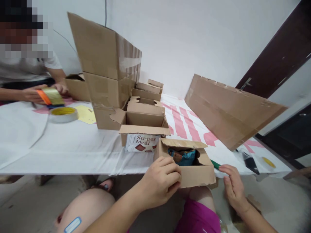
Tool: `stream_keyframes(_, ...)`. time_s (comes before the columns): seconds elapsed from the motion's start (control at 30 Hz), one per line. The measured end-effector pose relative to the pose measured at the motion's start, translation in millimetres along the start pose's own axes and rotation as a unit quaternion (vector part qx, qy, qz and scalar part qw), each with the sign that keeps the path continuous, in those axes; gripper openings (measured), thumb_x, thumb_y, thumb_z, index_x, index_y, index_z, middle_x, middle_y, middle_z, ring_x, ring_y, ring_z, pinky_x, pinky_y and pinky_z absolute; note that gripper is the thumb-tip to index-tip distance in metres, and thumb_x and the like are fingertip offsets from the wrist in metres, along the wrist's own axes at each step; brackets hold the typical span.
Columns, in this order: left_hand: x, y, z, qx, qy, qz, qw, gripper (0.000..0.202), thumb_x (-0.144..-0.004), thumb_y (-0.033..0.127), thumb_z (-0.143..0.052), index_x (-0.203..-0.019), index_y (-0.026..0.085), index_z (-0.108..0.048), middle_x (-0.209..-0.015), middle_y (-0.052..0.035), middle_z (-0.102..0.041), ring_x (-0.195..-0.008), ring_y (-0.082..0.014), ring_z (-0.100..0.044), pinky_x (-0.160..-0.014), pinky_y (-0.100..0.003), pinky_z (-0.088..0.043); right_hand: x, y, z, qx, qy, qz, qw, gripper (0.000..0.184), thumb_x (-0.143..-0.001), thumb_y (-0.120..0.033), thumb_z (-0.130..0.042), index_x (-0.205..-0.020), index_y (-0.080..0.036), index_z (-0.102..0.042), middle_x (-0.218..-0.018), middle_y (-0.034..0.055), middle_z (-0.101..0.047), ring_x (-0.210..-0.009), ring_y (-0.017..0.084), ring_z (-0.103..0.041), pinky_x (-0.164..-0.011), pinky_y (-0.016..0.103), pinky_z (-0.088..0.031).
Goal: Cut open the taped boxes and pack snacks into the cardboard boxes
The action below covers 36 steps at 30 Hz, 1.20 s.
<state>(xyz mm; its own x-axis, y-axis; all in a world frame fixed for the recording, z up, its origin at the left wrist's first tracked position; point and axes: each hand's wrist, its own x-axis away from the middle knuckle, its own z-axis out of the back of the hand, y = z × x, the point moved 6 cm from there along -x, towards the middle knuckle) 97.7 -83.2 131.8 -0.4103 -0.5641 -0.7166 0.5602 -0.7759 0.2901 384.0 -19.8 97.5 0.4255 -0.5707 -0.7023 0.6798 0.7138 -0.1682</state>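
My left hand (161, 181) grips the near left corner of a small open cardboard box (194, 171) at the table's front edge. Inside the box lies a blue and orange packet (183, 156). My right hand (233, 189) hovers just right of the box with fingers stretched out, its fingertips close to a green marker (215, 165) lying on the table. Nothing is in that hand.
Behind stands an open box (143, 124) printed "Su-per Meal", several stacked cardboard boxes (109, 64) and a big flattened carton (228, 110). Another person at the left holds a tape dispenser (50, 96) near a tape roll (63, 114). A white cloth (68, 145) covers the table.
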Motion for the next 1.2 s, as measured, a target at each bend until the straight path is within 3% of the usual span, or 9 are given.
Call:
stream_keyframes(0.1,1,1,0.6,0.013,-0.003,-0.003,1.0,0.007,-0.085,0.016,-0.057,-0.079,0.019,-0.059,-0.083,-0.0012,-0.067,-0.077,-0.0155,-0.053,-0.07,-0.031,-0.041,-37,-38,-3,-0.066,-0.02,0.073,0.995,0.028,-0.096,-0.028,-0.035,-0.114,-0.019,-0.054,-0.108,0.012,-0.059,-0.103,0.026,-0.056,-0.086,0.046,-0.047)
stream_keyframes(0.2,3,3,0.0,0.024,-0.004,-0.011,1.0,0.009,-0.086,0.015,-0.055,-0.078,0.019,-0.059,-0.082,-0.0013,-0.068,-0.075,-0.0151,-0.054,-0.069,-0.03,-0.041,-63,-77,-21,-0.083,-0.112,0.142,0.98,0.029,-0.096,-0.024,-0.039,-0.121,-0.019,-0.053,-0.114,0.0118,-0.061,-0.112,0.025,-0.054,-0.092,0.045,-0.047)
stream_keyframes(0.3,4,4,-0.5,0.023,0.003,-0.016,1.0,0.012,-0.087,0.014,-0.054,-0.078,0.019,-0.059,-0.08,-0.0014,-0.068,-0.072,-0.0144,-0.054,-0.067,-0.029,-0.042,-82,-95,-44,-0.046,-0.212,0.135,0.967,0.03,-0.096,-0.026,-0.042,-0.123,-0.02,-0.053,-0.118,0.0104,-0.063,-0.114,0.023,-0.055,-0.096,0.043,-0.048)
stream_keyframes(0.43,4,2,1.2,0.006,0.02,-0.01,1.0,0.011,-0.085,0.014,-0.056,-0.076,0.019,-0.059,-0.076,-0.0013,-0.067,-0.07,-0.0144,-0.053,-0.064,-0.029,-0.041,-98,-97,-64,0.013,-0.277,0.094,0.956,0.031,-0.097,-0.03,-0.041,-0.123,-0.02,-0.055,-0.12,0.0103,-0.063,-0.112,0.024,-0.057,-0.095,0.045,-0.049)
stream_keyframes(0.6,4,1,-0.3,0.022,0.014,-0.017,1.0,0.01,-0.085,0.015,-0.057,-0.076,0.02,-0.059,-0.077,-0.001,-0.067,-0.07,-0.0138,-0.054,-0.065,-0.029,-0.042,-115,-92,-58,0.059,-0.166,0.092,0.98,0.047,-0.091,-0.027,-0.052,-0.137,-0.021,-0.042,-0.144,0.0138,-0.04,-0.134,0.032,-0.035,-0.106,0.058,-0.036)
stream_keyframes(0.83,4,1,-2.5,0.017,0.009,-0.013,1.0,0.01,-0.084,0.015,-0.057,-0.076,0.019,-0.058,-0.079,-0.0012,-0.068,-0.072,-0.0142,-0.053,-0.067,-0.029,-0.042,-124,-83,-71,0.033,-0.234,0.087,0.968,0.049,-0.082,-0.028,-0.066,-0.129,-0.021,-0.051,-0.125,0.0112,-0.054,-0.116,0.028,-0.052,-0.097,0.048,-0.046)
stream_keyframes(1.0,5,4,-1.2,0.034,0.008,-0.022,0.999,0.009,-0.084,0.014,-0.056,-0.077,0.019,-0.058,-0.081,-0.0015,-0.068,-0.071,-0.0136,-0.053,-0.067,-0.029,-0.043,-124,-85,-83,0.062,-0.32,0.112,0.939,0.053,-0.08,-0.033,-0.068,-0.13,-0.022,-0.053,-0.119,0.0089,-0.064,-0.106,0.026,-0.062,-0.089,0.041,-0.05)
stream_keyframes(1.1,5,-3,2.3,0.022,0.013,0.009,1.0,0.002,-0.082,0.02,-0.06,-0.083,0.02,-0.062,-0.097,-0.0051,-0.068,-0.09,-0.0189,-0.057,-0.082,-0.035,-0.045,-125,-88,-89,0.091,-0.357,0.113,0.923,0.055,-0.072,-0.033,-0.076,-0.122,-0.02,-0.06,-0.109,0.0086,-0.07,-0.094,0.026,-0.066,-0.076,0.036,-0.052)
stream_keyframes(1.2,8,-19,4.1,-0.021,0.008,0.072,0.997,0.035,-0.075,0.038,-0.071,-0.104,0.022,-0.063,-0.128,-0.0114,-0.056,-0.121,-0.0321,-0.046,-0.1,-0.051,-0.038,-124,-93,-96,0.108,-0.382,0.143,0.906,0.035,-0.069,-0.031,-0.077,-0.102,-0.02,-0.07,-0.094,0.0054,-0.073,-0.081,0.023,-0.067,-0.067,0.031,-0.05)
